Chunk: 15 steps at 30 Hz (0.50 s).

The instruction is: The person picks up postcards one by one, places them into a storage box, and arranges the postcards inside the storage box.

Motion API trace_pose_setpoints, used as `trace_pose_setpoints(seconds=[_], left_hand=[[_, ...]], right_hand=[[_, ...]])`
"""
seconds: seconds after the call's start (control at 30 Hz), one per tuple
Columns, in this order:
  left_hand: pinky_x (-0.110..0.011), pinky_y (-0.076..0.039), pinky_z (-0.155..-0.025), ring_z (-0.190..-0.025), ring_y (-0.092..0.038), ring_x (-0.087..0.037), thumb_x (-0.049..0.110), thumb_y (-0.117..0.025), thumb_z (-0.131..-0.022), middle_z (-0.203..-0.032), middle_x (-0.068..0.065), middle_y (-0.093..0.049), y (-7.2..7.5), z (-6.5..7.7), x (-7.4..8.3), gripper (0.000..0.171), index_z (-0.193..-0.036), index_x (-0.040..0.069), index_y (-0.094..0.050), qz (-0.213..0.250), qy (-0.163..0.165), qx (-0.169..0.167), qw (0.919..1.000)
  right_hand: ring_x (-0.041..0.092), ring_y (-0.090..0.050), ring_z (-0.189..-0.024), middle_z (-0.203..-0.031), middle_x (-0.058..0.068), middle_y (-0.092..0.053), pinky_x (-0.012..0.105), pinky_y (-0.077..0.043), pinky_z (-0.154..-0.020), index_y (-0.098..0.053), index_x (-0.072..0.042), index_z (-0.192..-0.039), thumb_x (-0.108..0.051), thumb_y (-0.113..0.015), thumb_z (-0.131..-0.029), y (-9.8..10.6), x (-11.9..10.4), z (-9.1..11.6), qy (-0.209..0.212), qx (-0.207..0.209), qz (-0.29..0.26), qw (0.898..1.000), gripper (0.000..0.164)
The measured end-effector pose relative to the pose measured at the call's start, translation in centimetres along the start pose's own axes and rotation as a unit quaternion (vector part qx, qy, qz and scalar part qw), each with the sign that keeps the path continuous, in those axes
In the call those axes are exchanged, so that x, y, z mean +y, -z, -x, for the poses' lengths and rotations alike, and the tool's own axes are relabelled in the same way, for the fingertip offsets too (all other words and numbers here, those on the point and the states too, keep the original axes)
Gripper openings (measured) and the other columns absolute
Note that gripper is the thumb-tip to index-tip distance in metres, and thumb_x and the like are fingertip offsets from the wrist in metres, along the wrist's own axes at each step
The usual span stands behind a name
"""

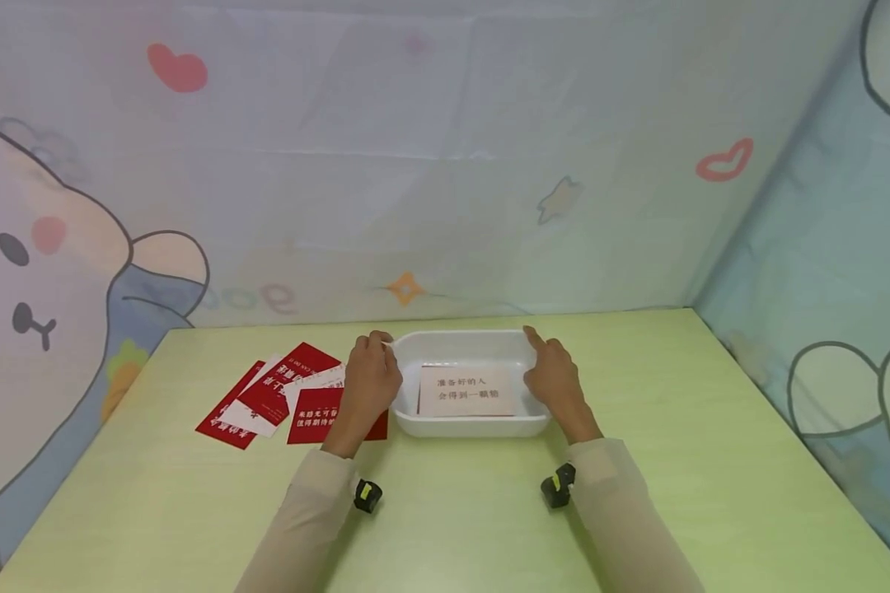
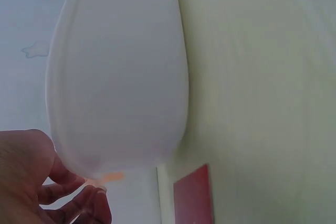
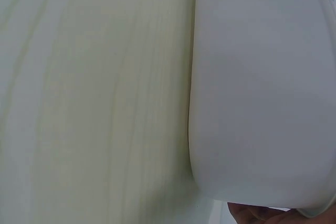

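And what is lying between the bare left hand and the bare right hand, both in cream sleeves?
In the head view, a white oblong plastic-looking tray with a pale rectangular lettered card inside lies between the left hand and right hand.

"How's the tray?"
"White, oblong, round-cornered; upright on the table, gripped at both ends."
"Inside?"
"A pale card, flat, print facing up, red showing at its edge."

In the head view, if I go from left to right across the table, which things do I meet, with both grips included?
Red and white cards → left grip → white tray → right grip.
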<state>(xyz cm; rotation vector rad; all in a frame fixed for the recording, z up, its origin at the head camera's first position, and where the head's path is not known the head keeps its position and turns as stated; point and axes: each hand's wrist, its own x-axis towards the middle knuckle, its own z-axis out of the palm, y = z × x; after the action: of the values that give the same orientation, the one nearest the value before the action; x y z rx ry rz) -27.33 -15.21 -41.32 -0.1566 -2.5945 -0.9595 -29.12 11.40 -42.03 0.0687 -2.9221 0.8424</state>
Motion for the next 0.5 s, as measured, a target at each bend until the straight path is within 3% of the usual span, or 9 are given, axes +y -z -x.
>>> trace_pose_setpoints(seconds=[0.5], left_hand=[[-0.046, -0.053, -0.074, -0.085, -0.054, -0.03, 0.008, -0.045, -0.095, -0.103, -0.023, -0.056, 0.4, 0.8, -2.6, 0.024, -0.114, -0.004, -0.053, 0.007, 0.02, -0.006, 0.9998]], right_hand=[[0.041, -0.052, -0.099, -0.122, 0.033, -0.047, 0.059, -0.047, -0.082, -0.03, -0.007, -0.146, 0.006, -0.054, -0.078, -0.2, 0.1, 0.0, -0.004, -0.001, 0.0, 1.0, 0.073]])
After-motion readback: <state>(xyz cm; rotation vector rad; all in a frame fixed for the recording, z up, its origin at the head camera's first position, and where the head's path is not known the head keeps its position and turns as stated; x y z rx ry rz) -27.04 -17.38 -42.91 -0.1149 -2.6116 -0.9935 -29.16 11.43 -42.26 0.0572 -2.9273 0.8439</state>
